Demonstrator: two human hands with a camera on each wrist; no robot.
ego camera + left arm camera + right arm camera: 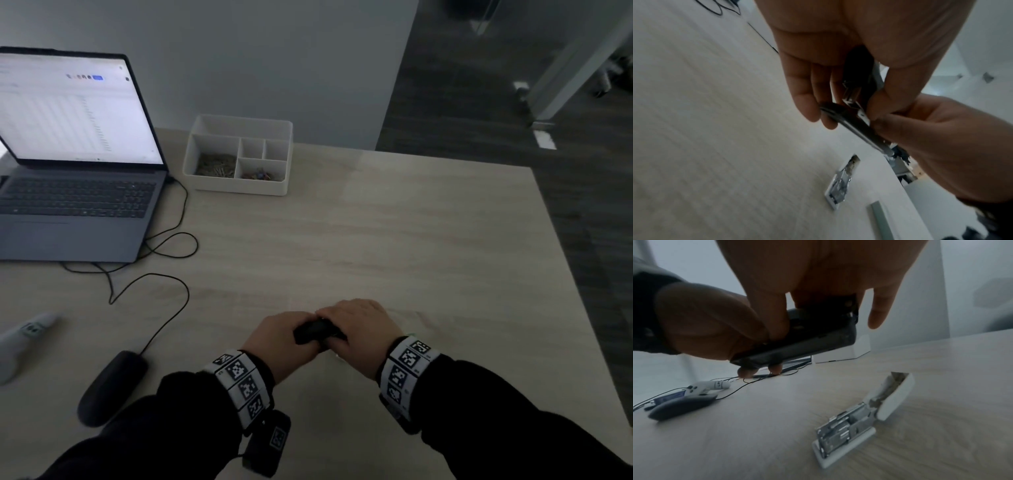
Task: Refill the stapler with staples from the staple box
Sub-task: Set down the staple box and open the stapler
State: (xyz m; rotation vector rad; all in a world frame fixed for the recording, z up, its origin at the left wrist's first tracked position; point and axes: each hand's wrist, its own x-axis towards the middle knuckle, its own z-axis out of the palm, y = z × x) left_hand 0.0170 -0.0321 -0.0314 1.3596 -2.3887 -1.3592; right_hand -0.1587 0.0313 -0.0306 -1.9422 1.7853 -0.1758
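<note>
Both hands hold a black stapler (318, 334) just above the pale wooden table (376, 240), near its front edge. My left hand (277, 337) grips one end, fingers under it and thumb on top. My right hand (356, 325) grips the other end from above. In the left wrist view the stapler (851, 123) is hinged partly open and its metal staple channel (851, 95) shows between the fingers (809, 97). A white staple box (855, 423) lies open on the table below the hands, with metal staple strips inside. The head view hides the box behind the hands.
An open laptop (75, 154) stands at the back left, with a white divided organiser tray (239, 185) beside it. A dark mouse (109, 387) and its cable (164, 308) lie left of my arms, and a white handheld device (27, 332) lies further left. The table's right edge (565, 274) drops to dark floor.
</note>
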